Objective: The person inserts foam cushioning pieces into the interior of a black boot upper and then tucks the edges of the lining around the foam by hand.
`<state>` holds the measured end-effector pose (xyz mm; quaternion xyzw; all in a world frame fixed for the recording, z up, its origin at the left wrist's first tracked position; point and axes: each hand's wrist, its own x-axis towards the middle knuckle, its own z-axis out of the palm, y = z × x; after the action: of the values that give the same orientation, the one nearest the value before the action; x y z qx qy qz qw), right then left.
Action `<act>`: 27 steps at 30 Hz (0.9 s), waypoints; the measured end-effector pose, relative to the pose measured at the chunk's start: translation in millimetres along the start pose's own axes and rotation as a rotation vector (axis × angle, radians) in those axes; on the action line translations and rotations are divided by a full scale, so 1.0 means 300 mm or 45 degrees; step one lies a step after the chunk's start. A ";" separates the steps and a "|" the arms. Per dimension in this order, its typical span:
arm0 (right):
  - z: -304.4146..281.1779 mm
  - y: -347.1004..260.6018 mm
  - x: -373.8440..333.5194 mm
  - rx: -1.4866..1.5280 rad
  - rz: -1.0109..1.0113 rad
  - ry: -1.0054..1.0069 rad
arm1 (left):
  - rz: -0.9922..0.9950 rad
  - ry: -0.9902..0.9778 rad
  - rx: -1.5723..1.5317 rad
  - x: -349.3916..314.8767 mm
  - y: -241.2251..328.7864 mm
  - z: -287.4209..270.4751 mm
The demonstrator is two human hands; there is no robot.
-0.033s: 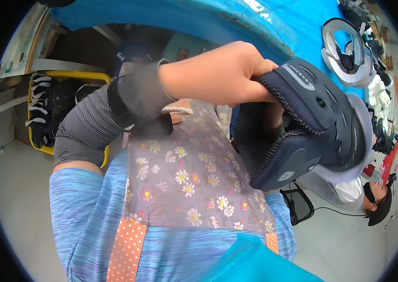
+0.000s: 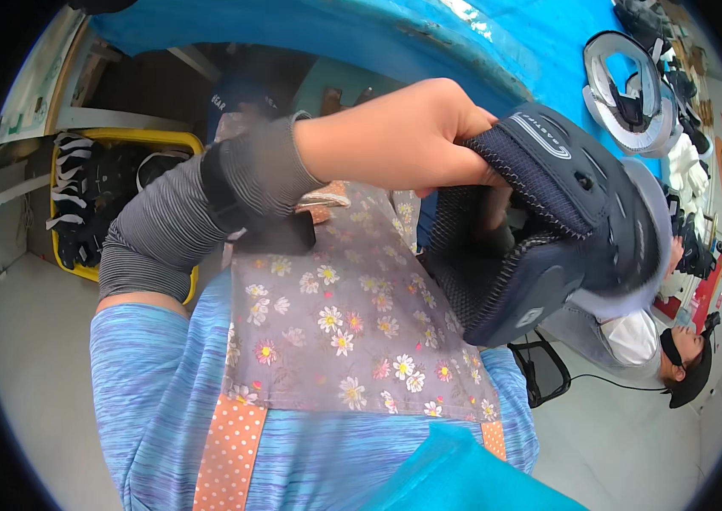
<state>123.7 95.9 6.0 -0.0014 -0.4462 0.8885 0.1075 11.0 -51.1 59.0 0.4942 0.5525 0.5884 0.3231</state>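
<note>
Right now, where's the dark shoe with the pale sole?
In the head view, the dark shoe is right of centre, held by its top edge in the left hand and overlapping the right side of the flowered apron.

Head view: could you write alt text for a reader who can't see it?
The person's left hand grips the edge of a dark padded shoe-like piece above a floral apron. Beyond is a blue-covered table; at left, a yellow crate holds dark items. Another person appears sideways at right.
</note>
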 end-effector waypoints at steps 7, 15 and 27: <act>0.000 0.057 -0.017 0.121 0.166 0.043 | -0.356 -0.047 -0.019 -0.007 0.014 -0.044; 0.019 -0.077 0.001 -0.783 -0.186 0.146 | -0.356 -0.058 0.672 -0.038 -0.030 -0.051; -0.024 0.039 0.002 0.091 -0.003 -0.090 | 0.338 -0.344 0.899 -0.069 -0.012 0.009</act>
<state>121.5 94.9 -7.5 0.0344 -0.4176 0.9033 0.0927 19.3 -68.8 50.7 0.7148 0.6046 0.3286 0.1245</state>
